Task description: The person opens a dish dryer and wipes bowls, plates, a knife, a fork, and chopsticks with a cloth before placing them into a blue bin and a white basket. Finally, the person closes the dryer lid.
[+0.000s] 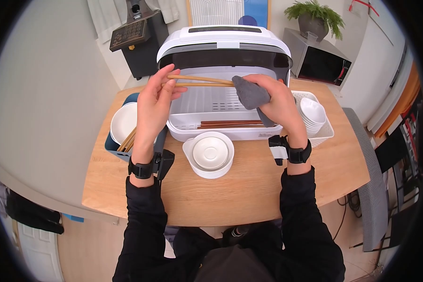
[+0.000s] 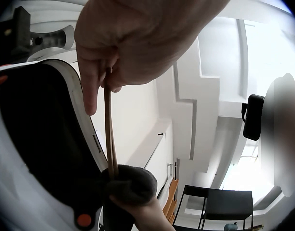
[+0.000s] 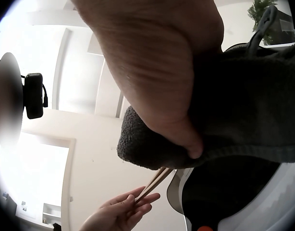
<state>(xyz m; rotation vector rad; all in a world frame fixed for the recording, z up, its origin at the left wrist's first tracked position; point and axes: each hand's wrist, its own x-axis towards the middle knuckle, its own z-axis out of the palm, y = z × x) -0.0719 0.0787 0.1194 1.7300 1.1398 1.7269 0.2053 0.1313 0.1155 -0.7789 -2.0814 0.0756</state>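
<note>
A pair of light wooden chopsticks (image 1: 203, 80) is held level in front of the white dish cabinet (image 1: 179, 127). My left hand (image 1: 156, 101) pinches their left ends between thumb and fingers. At the other end, my right hand (image 1: 278, 101) grips a dark grey cloth (image 1: 251, 93) wrapped around the chopsticks, which hides their right ends. In the right wrist view the cloth (image 3: 152, 144) covers the sticks up to where they emerge toward the left hand (image 3: 121, 211). Below, darker brown chopsticks (image 1: 230, 124) lie in the cabinet's front tray.
A stack of white bowls (image 1: 210, 155) stands on the wooden table (image 1: 249, 197). At left, a blue bin (image 1: 109, 143) holds a white dish and more chopsticks (image 1: 128, 141). To the right, a white basket (image 1: 323, 134) contains stacked white bowls (image 1: 311, 113). A microwave (image 1: 322, 61) stands behind.
</note>
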